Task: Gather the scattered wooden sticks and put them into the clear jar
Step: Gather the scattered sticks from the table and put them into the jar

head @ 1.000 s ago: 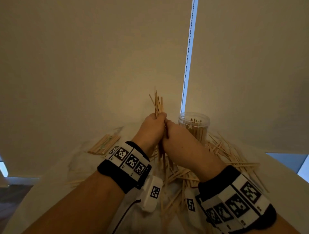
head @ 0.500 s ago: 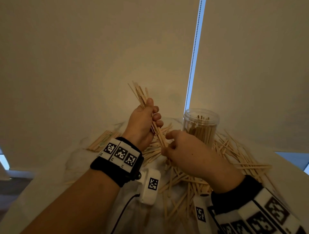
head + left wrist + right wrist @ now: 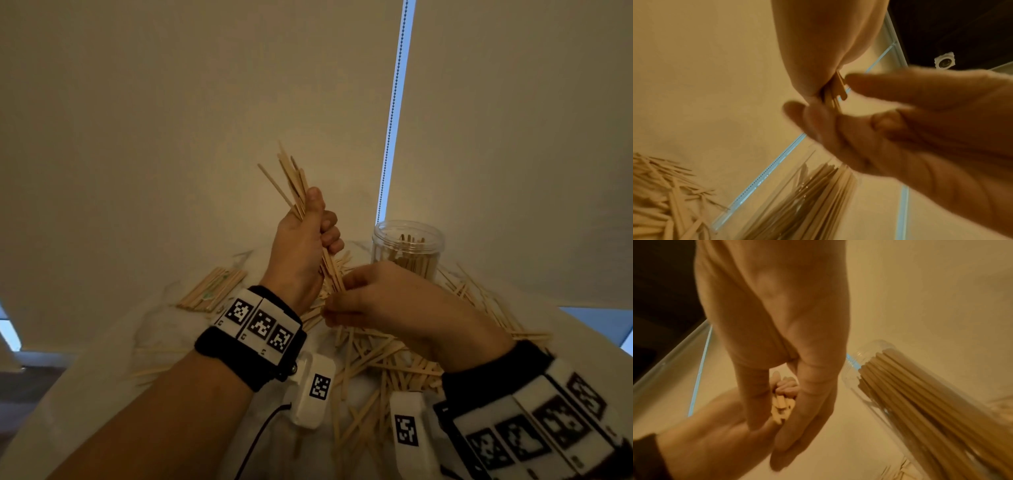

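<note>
My left hand (image 3: 317, 226) grips a bundle of wooden sticks (image 3: 291, 181) in its fist, held above the table and tilted left, the tops fanned out. My right hand (image 3: 337, 301) is open just below it, its straight fingers (image 3: 797, 426) touching the bundle's lower ends (image 3: 780, 408). In the left wrist view those stick ends (image 3: 836, 92) poke out beneath my left palm against the right fingers (image 3: 890, 87). The clear jar (image 3: 407, 246) stands upright behind my right hand, holding several sticks. Loose sticks (image 3: 376, 359) lie scattered over the table under both hands.
A tidy stack of sticks (image 3: 212, 287) lies at the table's far left. The white table (image 3: 102, 394) ends close to a blind (image 3: 171, 102) with a bead chain (image 3: 394, 102). More sticks (image 3: 489, 301) spread right of the jar.
My hands, clasped together round the upright bundle a second ago, have parted. The left hand lifted and tilted the bundle left; the right hand let go and dropped to its lower ends.
</note>
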The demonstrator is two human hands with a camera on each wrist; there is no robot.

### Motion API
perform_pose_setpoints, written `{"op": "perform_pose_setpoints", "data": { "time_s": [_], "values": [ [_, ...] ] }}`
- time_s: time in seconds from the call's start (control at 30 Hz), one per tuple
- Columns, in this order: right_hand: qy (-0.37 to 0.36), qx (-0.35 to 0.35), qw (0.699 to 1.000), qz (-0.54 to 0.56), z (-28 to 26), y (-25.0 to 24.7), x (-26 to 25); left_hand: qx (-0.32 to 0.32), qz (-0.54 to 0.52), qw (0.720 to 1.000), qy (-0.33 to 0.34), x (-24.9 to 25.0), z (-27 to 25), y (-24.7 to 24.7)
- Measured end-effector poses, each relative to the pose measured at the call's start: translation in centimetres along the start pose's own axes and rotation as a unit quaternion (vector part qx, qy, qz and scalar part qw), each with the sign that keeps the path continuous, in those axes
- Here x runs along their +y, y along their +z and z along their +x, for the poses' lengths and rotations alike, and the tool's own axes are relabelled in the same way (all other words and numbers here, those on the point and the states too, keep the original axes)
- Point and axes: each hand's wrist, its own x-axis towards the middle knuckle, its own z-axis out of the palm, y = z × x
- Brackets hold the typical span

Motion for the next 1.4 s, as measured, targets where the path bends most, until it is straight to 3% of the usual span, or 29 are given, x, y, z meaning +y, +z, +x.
{"op": "perform_pose_setpoints", "data": {
  "time_s": [0.13, 0.23, 0.37, 0.43, 0.6, 0.67, 0.8, 1.07, 1.23, 1.33, 1.4],
  "values": [
    [-0.014, 0.012, 0.998, 0.054, -0.3, -0.4, -0.7, -0.055, 0.032, 0.997, -0.032, -0.4, -0.8, 0.4],
    [-0.010, 0.011, 1.000, -0.013, -0.6, -0.9, -1.3, -0.093, 0.076, 0.992, -0.043, 0.4, -1.1, 0.4],
    [-0.006, 0.181, 0.979, -0.092, -1.0, -3.1, -2.7, -0.136, 0.177, 0.973, -0.066, 0.5, -1.8, 0.7],
    [-0.033, 0.225, 0.971, -0.074, -1.6, -3.9, -3.0, -0.183, 0.213, 0.955, -0.091, 0.2, -2.5, 1.1],
    [-0.145, 0.245, 0.955, 0.080, -1.7, -4.3, -2.4, -0.287, 0.259, 0.915, -0.115, -0.8, -3.9, 2.1],
    [-0.170, 0.242, 0.949, 0.106, -1.6, -4.4, -2.3, -0.293, 0.267, 0.911, -0.110, -0.7, -3.9, 2.1],
    [-0.208, 0.258, 0.943, 0.034, -1.4, -4.7, -1.9, -0.304, 0.282, 0.903, -0.114, -0.6, -3.9, 1.9],
    [-0.191, 0.295, 0.930, -0.112, -0.8, -4.9, -1.5, -0.303, 0.302, 0.896, -0.122, -0.5, -3.8, 1.7],
    [-0.178, 0.323, 0.891, -0.267, -1.4, -4.9, -1.9, -0.306, 0.311, 0.891, -0.125, -0.4, -4.0, 1.6],
    [-0.181, 0.341, 0.888, -0.248, -1.6, -5.6, -2.1, -0.314, 0.338, 0.881, -0.108, -0.3, -3.9, 1.6],
    [-0.174, 0.330, 0.888, -0.269, -1.6, -5.8, -1.9, -0.331, 0.383, 0.859, -0.080, -0.1, -3.7, 1.5]
  ]
}}
